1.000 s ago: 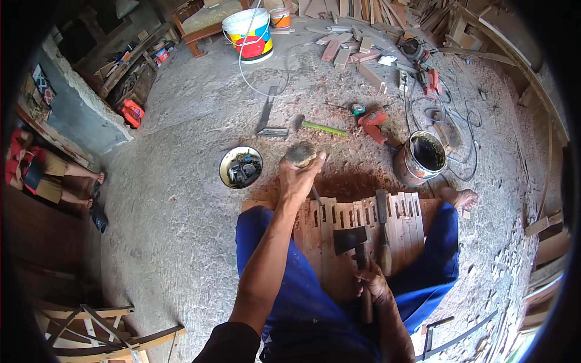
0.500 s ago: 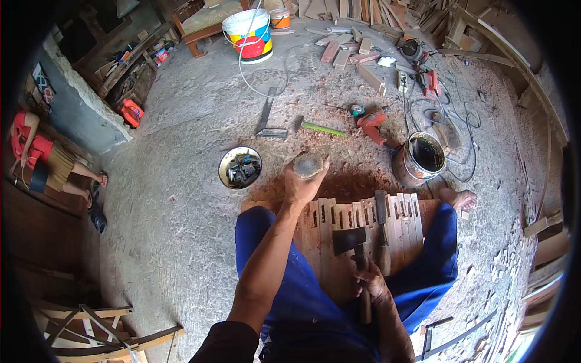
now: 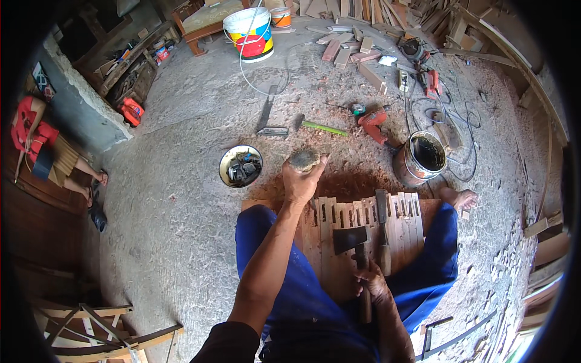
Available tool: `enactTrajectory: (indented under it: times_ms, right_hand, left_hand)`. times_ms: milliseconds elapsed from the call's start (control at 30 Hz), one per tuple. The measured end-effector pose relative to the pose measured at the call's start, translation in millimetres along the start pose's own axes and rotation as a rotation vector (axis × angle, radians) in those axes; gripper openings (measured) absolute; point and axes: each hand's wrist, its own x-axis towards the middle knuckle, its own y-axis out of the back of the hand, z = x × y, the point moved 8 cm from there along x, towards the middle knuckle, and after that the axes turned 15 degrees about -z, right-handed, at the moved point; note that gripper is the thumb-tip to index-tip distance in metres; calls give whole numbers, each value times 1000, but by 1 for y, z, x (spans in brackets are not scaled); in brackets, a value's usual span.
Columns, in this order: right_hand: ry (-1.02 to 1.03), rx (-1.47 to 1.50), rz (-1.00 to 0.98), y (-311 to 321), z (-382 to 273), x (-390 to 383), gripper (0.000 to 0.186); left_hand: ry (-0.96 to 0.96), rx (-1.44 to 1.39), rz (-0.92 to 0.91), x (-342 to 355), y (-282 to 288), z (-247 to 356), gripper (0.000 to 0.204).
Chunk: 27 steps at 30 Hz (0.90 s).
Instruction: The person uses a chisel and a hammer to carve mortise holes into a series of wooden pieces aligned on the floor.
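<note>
My left hand (image 3: pixel 301 180) grips a round, worn, grey-topped wooden piece (image 3: pixel 304 160), held above the far edge of the slotted wooden slats (image 3: pixel 322 242) that lie across my legs. My right hand (image 3: pixel 370 281) is closed round the wooden handle of a hatchet (image 3: pixel 350 239), whose dark head rests over the slats. A long chisel (image 3: pixel 382 224) with a wooden handle lies on the slats beside the hatchet. Whatever is beneath the piece in my left hand is mostly hidden by that hand.
Around me are a bowl of metal parts (image 3: pixel 241 166), metal bucket (image 3: pixel 420 158), square (image 3: pixel 272 131), green-handled hammer (image 3: pixel 325 127), red drill (image 3: pixel 373 123), cables, plastic pail (image 3: pixel 248 39) and scrap wood (image 3: pixel 342 48). A person in red (image 3: pixel 39 136) is at the left; a wooden frame (image 3: pixel 109 330) lies lower left.
My left hand and the round piece have shifted and tilted slightly. My right hand stays on the hatchet. The person at the left has moved farther up in the view.
</note>
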Motion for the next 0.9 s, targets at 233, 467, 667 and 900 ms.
enactTrajectory:
  times_ms: [233, 467, 667, 900]
  right_hand:
    - [-5, -242, 68, -3, -8, 1, 54]
    - [450, -1090, 130, -118, -174, -14, 69]
    - [723, -1525, 245, -225, -274, -34, 71]
    - [614, -1946, 158, -181, -226, 22, 65]
  left_hand:
    - [76, 79, -158, 4, -9, 1, 12]
    - [-22, 85, -202, 2, -28, 13, 15]
    - [25, 61, -169, 2, -15, -2, 20]
    - [-209, 64, -167, -4, -20, -3, 27]
